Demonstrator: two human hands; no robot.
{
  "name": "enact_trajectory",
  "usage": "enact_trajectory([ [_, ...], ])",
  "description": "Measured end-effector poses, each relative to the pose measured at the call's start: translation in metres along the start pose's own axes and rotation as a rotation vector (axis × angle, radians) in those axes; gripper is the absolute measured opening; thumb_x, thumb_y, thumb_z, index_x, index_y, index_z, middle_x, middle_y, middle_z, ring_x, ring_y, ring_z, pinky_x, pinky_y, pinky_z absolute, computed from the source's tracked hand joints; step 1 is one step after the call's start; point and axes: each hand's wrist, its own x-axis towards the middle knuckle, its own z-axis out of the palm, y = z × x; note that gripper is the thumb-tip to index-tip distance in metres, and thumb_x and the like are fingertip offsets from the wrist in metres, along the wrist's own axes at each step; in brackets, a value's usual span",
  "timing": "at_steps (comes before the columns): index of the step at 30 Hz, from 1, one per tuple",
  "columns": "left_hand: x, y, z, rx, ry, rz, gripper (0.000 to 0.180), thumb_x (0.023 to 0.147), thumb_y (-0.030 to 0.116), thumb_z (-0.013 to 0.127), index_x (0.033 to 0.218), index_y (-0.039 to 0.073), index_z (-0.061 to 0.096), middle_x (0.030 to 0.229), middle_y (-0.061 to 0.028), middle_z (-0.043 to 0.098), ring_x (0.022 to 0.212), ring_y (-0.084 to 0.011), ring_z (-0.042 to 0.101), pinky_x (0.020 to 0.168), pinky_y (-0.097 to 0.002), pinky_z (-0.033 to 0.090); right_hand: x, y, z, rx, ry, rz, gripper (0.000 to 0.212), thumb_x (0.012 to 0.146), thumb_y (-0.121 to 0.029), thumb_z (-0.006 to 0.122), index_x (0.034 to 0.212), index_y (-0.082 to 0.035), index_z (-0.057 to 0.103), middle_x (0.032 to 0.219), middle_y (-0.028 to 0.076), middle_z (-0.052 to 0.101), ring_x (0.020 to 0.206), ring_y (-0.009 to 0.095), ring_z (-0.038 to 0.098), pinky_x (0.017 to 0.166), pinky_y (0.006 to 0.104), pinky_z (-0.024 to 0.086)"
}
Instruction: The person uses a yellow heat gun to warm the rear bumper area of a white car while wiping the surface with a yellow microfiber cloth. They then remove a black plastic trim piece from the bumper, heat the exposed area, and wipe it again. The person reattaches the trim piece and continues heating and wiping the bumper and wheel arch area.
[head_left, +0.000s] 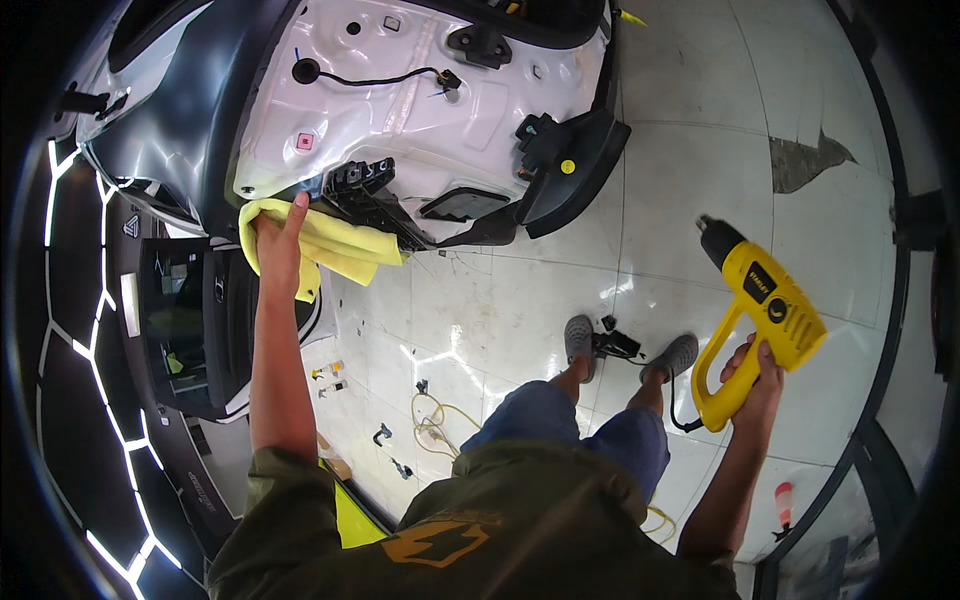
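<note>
1. Left grip (278, 245): bare hand, closed on a cloth, thumb pointing up, the other fingers partly hidden by the folds.
2. Yellow cloth (345, 243): soft, matte fabric, in loose folds. Lies around the fingers of the left grip and spreads to its right, with one end hanging below; placed at the lower edge of the car body, just beside a black bracket.
3. Right grip (755, 385): bare hand, clamped around the rear handle of a heat gun, thumb on the near side.
4. Heat gun (772, 305): yellow casing with a loop-shaped handle, slotted vents and a round dark dial; black collar and dark nozzle. Body lies above the right grip, nozzle tilted up and to the left, well apart from the cloth. A black cord leaves the handle's base.
5. Car body (400, 120): glossy, pale pressed metal with raised ribs, recesses and round holes; a thin black wire runs across it.
6. Side panel (190, 135): dark grey, smooth, curved, with a satin sheen; adjoins the pale metal on the left.
7. Black bracket (365, 185): ribbed and toothed, near the left thumb.
8. Floor (690, 180): glossy white tiles with dark joints; one rough, grey broken patch (805, 162) at upper right.
9. Yellow cable (445, 412): thin, loosely coiled, lying on the tiles.
</note>
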Motion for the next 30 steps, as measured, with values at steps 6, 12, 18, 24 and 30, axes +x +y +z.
enact_trajectory([
  [6,0.001,0.001,0.001,-0.141,0.0,-0.061,0.084,0.083,0.041,0.076,0.139,-0.005,0.032,0.128,-0.0132,0.048,0.115,-0.021,0.049,0.101,-0.0308,0.037,0.033,0.048,-0.03,-0.41,0.019,-0.046,0.021,0.097,-0.021,0.052,0.107,-0.003,0.053,0.087,0.005,0.056,0.076,0.012,0.055,0.069,0.0282,0.045],
  [12,-0.004,0.0,0.008,-0.171,-0.033,-0.049,0.074,0.086,0.034,0.074,0.138,-0.002,0.034,0.124,-0.0115,0.051,0.111,-0.0189,0.051,0.098,-0.0306,0.041,0.06,0.099,-0.085,-0.562,-0.079,0.077,0.025,0.089,-0.018,0.049,0.109,-0.004,0.053,0.089,0.005,0.055,0.077,0.015,0.054,0.071,0.0311,0.046],
  [18,0.006,-0.016,0.002,-0.553,-0.045,-0.111,0.071,0.083,0.021,0.077,0.136,0.001,0.033,0.12,-0.0101,0.053,0.107,-0.0201,0.055,0.092,-0.0346,0.047,0.035,0.093,-0.051,-0.548,-0.093,0.078,0.029,0.087,-0.017,0.05,0.112,-0.003,0.053,0.091,0.006,0.056,0.079,0.016,0.055,0.072,0.0305,0.046],
  [24,0.015,-0.037,0.003,-0.699,0.083,-0.133,0.095,0.077,0.033,0.081,0.143,-0.001,0.023,0.133,-0.0141,0.044,0.121,-0.024,0.044,0.104,-0.0348,0.035,-0.047,0.02,0.026,-0.378,-0.239,0.043,0.028,0.091,-0.018,0.05,0.116,-0.006,0.046,0.083,0.007,0.056,0.064,0.017,0.058,0.057,0.0328,0.051],
  [30,0.02,-0.045,0.004,-0.553,0.194,-0.074,0.095,0.073,0.039,0.082,0.14,-0.006,0.031,0.136,-0.0204,0.043,0.126,-0.0295,0.043,0.108,-0.0344,0.031,-0.135,-0.014,0.082,-0.351,-0.123,-0.225,0.026,0.099,-0.024,0.048,0.116,-0.004,0.047,0.087,0.009,0.058,0.065,0.018,0.06,0.058,0.0323,0.052],
])
